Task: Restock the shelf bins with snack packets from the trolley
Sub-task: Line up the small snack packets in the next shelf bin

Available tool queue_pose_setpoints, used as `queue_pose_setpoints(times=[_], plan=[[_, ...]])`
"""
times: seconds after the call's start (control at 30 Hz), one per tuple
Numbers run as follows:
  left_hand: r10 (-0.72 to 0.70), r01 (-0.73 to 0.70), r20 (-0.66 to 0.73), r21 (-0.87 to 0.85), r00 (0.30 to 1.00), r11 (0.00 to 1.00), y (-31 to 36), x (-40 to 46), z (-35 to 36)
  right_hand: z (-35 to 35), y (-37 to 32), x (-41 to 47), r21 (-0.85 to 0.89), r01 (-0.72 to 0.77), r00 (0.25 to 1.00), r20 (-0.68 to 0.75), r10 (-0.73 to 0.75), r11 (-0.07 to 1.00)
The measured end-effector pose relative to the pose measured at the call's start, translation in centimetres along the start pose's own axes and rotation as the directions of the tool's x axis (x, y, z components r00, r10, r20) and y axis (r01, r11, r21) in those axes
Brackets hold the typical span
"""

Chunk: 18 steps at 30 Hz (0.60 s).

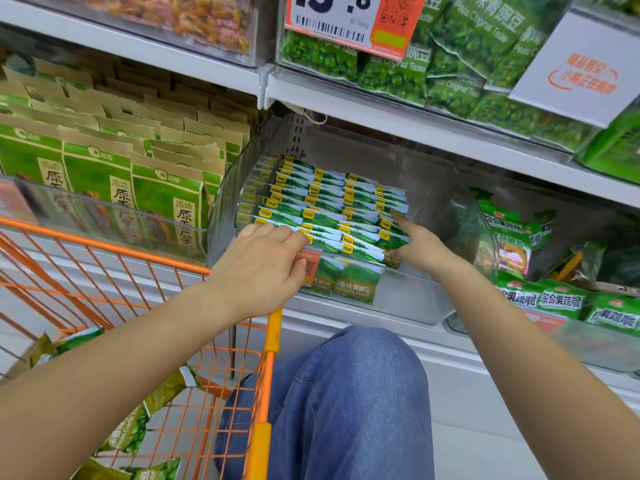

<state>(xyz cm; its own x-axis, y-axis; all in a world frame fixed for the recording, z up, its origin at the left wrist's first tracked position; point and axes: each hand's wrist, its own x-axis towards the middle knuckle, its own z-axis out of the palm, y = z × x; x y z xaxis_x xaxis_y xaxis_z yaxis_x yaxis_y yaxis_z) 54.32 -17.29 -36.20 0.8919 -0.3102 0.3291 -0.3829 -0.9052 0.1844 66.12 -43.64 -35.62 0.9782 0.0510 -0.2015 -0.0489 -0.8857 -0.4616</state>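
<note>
A clear plastic shelf bin (426, 299) holds several neat rows of small green snack packets (329, 209) with yellow tags. My left hand (263, 265) rests over the bin's front left edge, fingertips on the front row of packets. My right hand (419, 244) is inside the bin at the right end of the rows, index finger stretched along the packets' side. Neither hand lifts a packet. The orange wire trolley (194, 344) stands at the lower left, with several loose green packets (131, 427) lying in it.
Left of the bin stand tall green and brown bags (104, 174) behind a clear front. To the right lies a bin of other green packets (554, 299). Above, a bin of green pea bags (450, 64) carries an orange price tag (349, 19). My jeans-clad knee (349, 393) is below.
</note>
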Motion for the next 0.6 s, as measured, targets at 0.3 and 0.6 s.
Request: queue_pose_setpoints(times=[0.3, 0.6], plan=[[0.032, -0.029, 0.024, -0.09, 0.999, 0.996, -0.4, 0.1, -0.5, -1.1, -1.9, -1.5, -0.012, -0.015, 0.998, -0.06, 0.015, 1.0], [0.189, -0.189, -0.002, -0.06, 0.982, 0.98, -6.1, -7.9, -7.8, 1.6, -11.0, -11.2, 0.053, 0.633, 0.767, -0.177, -0.616, 0.773]])
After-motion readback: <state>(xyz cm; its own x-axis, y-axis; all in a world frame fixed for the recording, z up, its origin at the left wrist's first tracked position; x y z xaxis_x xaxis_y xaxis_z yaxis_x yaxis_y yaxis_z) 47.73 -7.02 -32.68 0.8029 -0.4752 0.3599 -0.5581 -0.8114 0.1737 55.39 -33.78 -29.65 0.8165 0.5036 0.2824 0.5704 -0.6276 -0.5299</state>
